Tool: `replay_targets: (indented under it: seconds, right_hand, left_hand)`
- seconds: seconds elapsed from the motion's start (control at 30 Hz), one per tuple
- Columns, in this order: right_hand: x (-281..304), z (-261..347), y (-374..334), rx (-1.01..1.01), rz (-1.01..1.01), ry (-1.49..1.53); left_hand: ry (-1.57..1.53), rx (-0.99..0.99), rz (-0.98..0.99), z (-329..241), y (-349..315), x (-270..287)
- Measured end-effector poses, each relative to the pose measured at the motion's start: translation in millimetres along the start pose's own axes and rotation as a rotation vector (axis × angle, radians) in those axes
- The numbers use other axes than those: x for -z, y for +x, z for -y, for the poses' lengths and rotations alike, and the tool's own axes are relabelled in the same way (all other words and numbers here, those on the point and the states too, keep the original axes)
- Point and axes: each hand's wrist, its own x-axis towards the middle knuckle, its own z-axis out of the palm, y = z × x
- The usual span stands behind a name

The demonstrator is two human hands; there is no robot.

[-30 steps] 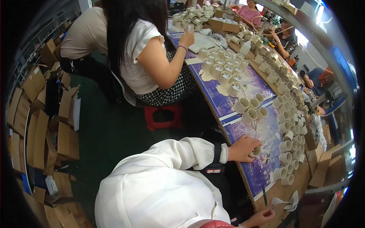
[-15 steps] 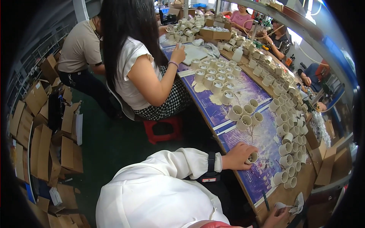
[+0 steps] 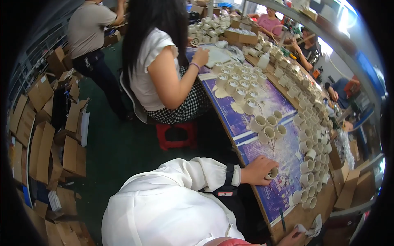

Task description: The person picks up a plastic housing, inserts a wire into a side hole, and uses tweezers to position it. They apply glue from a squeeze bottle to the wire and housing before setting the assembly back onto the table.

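Observation:
My left hand (image 3: 259, 170) is closed around the side of a small cream cup (image 3: 273, 174) on the purple-covered table (image 3: 271, 197); dark bits show inside the cup. At the lower edge my right hand (image 3: 291, 238), partly cut off, has its fingertips on a crumpled white piece (image 3: 301, 228), which looks like tissue or thin cloth. A slim dark stick (image 3: 282, 219) lies between my hands. Beyond my left hand stands a small group of cream cups (image 3: 269, 133) with bits inside. To the right, rows of similar cups (image 3: 306, 179) line the table, some tilted.
A co-worker in a white top (image 3: 154, 78) sits on a red stool (image 3: 176, 137) at the left, beside cups with white contents (image 3: 240, 93). A white bottle (image 3: 263, 61) stands farther back. Cardboard boxes (image 3: 43, 143) crowd the far left. A metal frame (image 3: 353, 207) borders the right.
The view has shifted slightly. The person in beige at the far left has straightened up and raised an arm. My left hand stays on the cup; my right stays by the white piece.

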Motion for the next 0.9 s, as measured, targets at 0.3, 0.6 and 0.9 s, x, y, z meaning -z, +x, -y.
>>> replay_targets:
  seconds: [0.3, 0.6, 0.9]
  right_hand:
    - [-50, -21, -6, 0.094, -0.256, 0.874]
    - [-82, 40, -5, 0.621, -0.259, 1.251]
    - [-31, 74, -39, 0.186, 0.076, 0.926]
  left_hand:
    - [0.031, -0.005, 0.001, -1, -1, -4]
    - [0.021, 0.016, 0.018, -1, 2, -5]
    - [0.021, -0.012, -0.028, -2, -3, -11]
